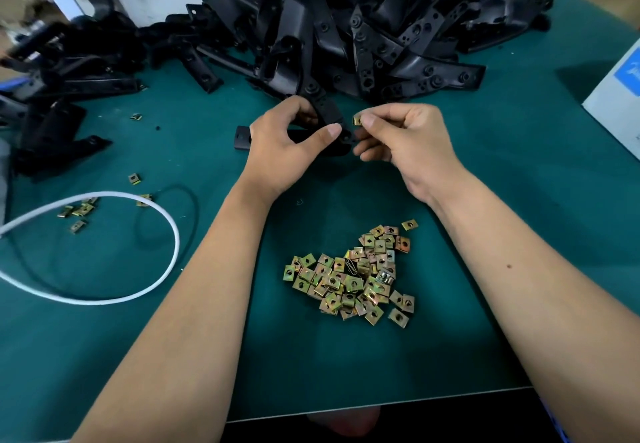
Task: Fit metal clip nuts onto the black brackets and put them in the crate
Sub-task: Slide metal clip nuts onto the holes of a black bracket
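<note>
Your left hand (284,144) grips the black plastic bracket (325,120) above the green mat (207,356); keep it steady. Your right hand (401,141) pinches a brass-coloured square metal clip nut (357,119) just beside the bracket's end, so align its open side and slide it on squarely.

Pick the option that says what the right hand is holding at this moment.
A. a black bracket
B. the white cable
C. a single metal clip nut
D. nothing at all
C: the right hand pinches one brass-coloured clip nut between thumb and fingertips, just beside the end of the black bracket that the left hand grips.
</note>
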Available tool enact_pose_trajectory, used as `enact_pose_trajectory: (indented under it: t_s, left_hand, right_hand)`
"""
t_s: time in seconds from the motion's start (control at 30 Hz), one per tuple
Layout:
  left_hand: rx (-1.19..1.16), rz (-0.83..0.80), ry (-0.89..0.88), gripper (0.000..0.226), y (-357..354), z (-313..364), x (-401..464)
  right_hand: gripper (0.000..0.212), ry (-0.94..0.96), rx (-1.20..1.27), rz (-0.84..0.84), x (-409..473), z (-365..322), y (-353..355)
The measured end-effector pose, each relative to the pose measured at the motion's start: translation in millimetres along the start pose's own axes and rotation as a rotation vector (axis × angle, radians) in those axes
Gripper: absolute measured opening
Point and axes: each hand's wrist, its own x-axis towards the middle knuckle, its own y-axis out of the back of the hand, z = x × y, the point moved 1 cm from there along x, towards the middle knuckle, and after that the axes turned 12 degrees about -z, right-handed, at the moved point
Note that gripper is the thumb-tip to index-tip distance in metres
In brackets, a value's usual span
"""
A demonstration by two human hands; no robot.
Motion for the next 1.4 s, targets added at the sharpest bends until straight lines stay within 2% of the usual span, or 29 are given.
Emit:
enact_pose_trajectory:
  t_s: [0.4, 0.57, 0.73, 1.1, 1.4]
  left_hand:
    - [0.026, -0.027, -0.035, 0.030, 0.3, 3.7, -1.1]
    - [0.031, -0.028, -0.031, 0.027, -0.4, 5.0, -1.4]
    - [0.032, -0.024, -0.032, 0.025, 0.2, 4.7, -0.5]
    - [0.108, -0.023, -0.072, 0.028, 2.0, 7.0, -1.5]
    - [0.157, -0.027, -0.116, 0.026, 2.4, 4.9, 0.6]
  right_hand:
    - [0.012, -0.064, -0.065, -0.025, 0.2, -1.3, 4.6]
    - [0.009, -0.014, -0.064, -0.064, -0.6, -1.3, 4.7]
    - [0.015, 0.008, 0.006, -0.074, 0.8, 1.0, 4.6]
    - [0.009, 0.047, -0.033, 0.019, 0.1, 0.1, 2.9]
    - [0.020, -0.005, -0.096, -0.044, -1.1, -7.5, 7.2]
